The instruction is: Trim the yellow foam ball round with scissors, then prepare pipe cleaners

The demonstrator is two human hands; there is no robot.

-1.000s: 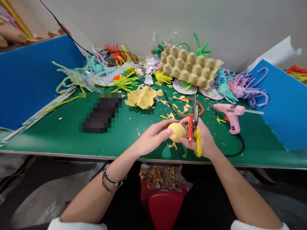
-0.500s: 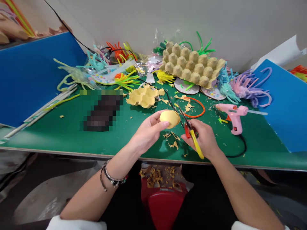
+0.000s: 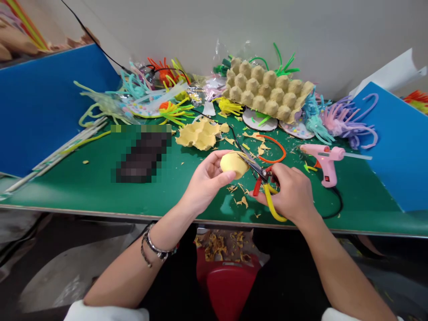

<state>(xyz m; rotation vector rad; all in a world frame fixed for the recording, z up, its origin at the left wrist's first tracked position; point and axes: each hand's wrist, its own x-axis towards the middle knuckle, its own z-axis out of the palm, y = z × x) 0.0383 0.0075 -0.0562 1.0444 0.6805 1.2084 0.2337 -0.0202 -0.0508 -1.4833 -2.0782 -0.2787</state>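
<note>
Between the thumb and fingers of my left hand [image 3: 209, 183] is a yellowish egg carton cup [image 3: 233, 165], held above the table. My right hand [image 3: 291, 191] is closed around the yellow handles of a pair of scissors [image 3: 264, 174], which also have a red part near the pivot. The scissor blades point left and meet the upper right rim of the cup. Behind my left hand lies a larger torn piece of egg carton [image 3: 198, 133]. Small carton scraps [image 3: 241, 201] are scattered under and around my hands.
A pink glue gun [image 3: 326, 160] lies to the right with its black cord. An orange pipe cleaner [image 3: 282, 149] curves behind the scissors. At the back an egg tray [image 3: 267, 89] leans on pipe-cleaner bundles [image 3: 347, 120]. Blue panels [image 3: 50, 107] flank the green table [image 3: 83, 191].
The scissors have turned, and their blades now reach the cup's rim, with the handles spread wider. My left hand has shifted slightly left with the cup.
</note>
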